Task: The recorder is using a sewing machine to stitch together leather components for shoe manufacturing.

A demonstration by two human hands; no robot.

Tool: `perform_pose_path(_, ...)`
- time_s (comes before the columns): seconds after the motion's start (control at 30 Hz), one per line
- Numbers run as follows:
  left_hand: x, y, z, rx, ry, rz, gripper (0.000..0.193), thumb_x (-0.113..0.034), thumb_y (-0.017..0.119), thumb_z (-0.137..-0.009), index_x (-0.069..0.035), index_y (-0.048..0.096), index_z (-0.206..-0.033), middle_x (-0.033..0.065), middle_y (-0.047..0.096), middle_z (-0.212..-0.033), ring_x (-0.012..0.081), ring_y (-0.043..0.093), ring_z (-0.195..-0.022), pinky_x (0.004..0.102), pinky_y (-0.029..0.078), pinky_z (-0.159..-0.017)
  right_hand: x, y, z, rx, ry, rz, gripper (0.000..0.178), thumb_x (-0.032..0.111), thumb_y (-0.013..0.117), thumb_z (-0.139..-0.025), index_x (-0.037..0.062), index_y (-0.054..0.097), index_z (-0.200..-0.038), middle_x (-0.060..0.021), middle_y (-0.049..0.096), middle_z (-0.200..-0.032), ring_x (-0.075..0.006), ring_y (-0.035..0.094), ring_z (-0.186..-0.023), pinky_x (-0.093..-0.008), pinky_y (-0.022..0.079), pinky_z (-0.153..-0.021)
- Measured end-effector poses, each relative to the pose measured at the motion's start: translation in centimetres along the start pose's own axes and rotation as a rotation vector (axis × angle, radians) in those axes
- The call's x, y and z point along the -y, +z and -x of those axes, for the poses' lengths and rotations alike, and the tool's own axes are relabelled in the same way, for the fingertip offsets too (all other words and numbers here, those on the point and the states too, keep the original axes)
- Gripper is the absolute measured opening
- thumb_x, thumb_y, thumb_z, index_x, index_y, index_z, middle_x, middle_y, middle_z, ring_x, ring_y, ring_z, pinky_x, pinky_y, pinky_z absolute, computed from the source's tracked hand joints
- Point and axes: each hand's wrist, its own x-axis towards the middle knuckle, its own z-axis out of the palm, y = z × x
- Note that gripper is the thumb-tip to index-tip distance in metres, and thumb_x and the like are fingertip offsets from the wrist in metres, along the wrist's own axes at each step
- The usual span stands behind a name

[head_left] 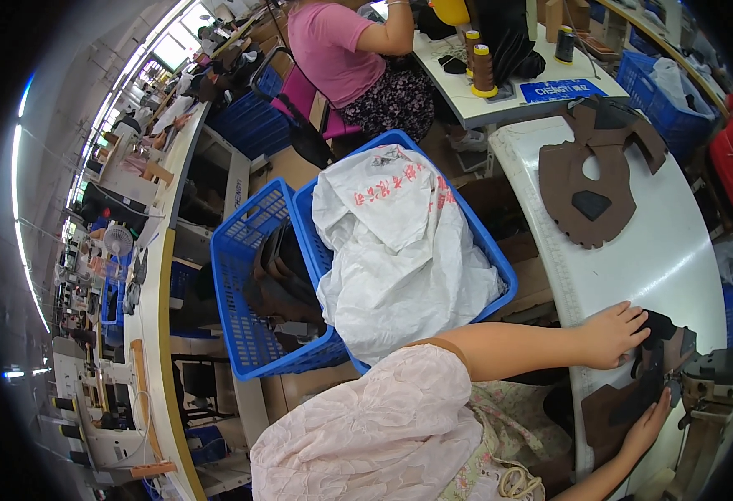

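My left hand [615, 336] reaches to the right across the white table. Its fingers are spread and rest at the edge of a black piece [659, 324] of flat material. Nearer me, my right hand [652, 424] lies with its fingers stretched out along a dark piece beside the sewing machine head [713, 376]. Between and under both hands is a brown cut piece [607, 411] with black parts on it, like leather or a similar sheet. Part of it is hidden by my hands and the machine. Neither hand wraps around anything.
A brown cut-out panel [590, 188] with black patches lies farther along the white table [684, 225]. To my left stand a blue basket [500, 271] covered by a white sack [400, 250] and another blue basket [241, 309] holding dark pieces. Ahead, a person in pink [329, 37] sits beside thread cones [483, 71].
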Motion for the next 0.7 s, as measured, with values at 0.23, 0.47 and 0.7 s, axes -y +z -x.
perform_pose_path(0.23, 0.01, -0.04, -0.12, -0.013, 0.001, -0.006, 0.065, -0.034, 0.066, -0.079, -0.002, 0.051, -0.134, 0.0235, 0.043, -0.144, 0.0364, 0.038, -0.136, 0.0492, 0.027, -0.115, -0.10, 0.01, -0.15, -0.003, -0.012, -0.001, 0.042, 0.012, 0.035, -0.102, 0.0008, 0.044, -0.141, -0.0182, 0.046, -0.145, -0.0362, 0.038, -0.137, -0.0432, 0.028, -0.114)
perform_pose_path(0.47, 0.22, 0.35, -0.16, -0.015, 0.006, -0.015, 0.068, -0.036, 0.066, -0.079, -0.003, 0.049, -0.136, 0.0239, 0.042, -0.144, 0.0370, 0.038, -0.136, 0.0501, 0.027, -0.114, 0.13, -0.10, -0.15, -0.004, -0.012, 0.003, 0.042, 0.013, 0.035, -0.102, 0.0006, 0.044, -0.141, -0.0187, 0.046, -0.144, -0.0363, 0.038, -0.137, -0.0429, 0.028, -0.114)
perform_pose_path(0.7, 0.11, 0.00, -0.22, -0.012, 0.007, -0.011, 0.065, -0.034, 0.066, -0.080, -0.002, 0.050, -0.134, 0.0240, 0.043, -0.143, 0.0367, 0.039, -0.135, 0.0492, 0.028, -0.114, 0.14, -0.13, -0.21, -0.004, 0.002, -0.018, 0.042, 0.014, 0.035, -0.102, 0.0001, 0.044, -0.141, -0.0189, 0.046, -0.144, -0.0366, 0.039, -0.136, -0.0431, 0.029, -0.114)
